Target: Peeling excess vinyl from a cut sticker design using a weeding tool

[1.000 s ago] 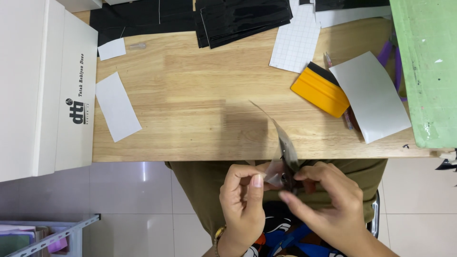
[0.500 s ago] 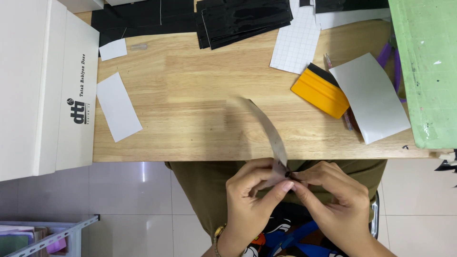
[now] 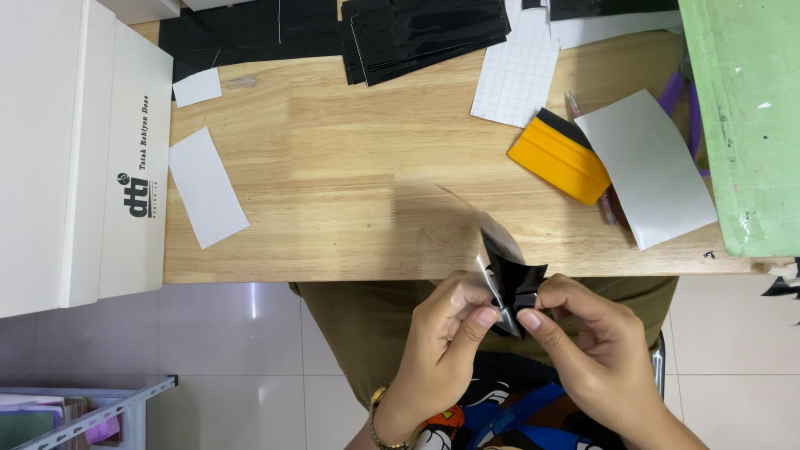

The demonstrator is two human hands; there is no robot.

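1. The left hand (image 3: 446,333) and the right hand (image 3: 583,342) meet just below the edge of the wooden table (image 3: 350,192), over the lap.
2. Fingers of both hands are pinched on a small black sticker piece (image 3: 518,283) and its clear film (image 3: 479,237).
3. The piece looks very light, thin and floppy; probably it creases easily.
4. A corner or edge seems the best place to grip.

squeegee (image 3: 558,158) on table (image 3: 350,175), box (image 3: 75,158) at left edge
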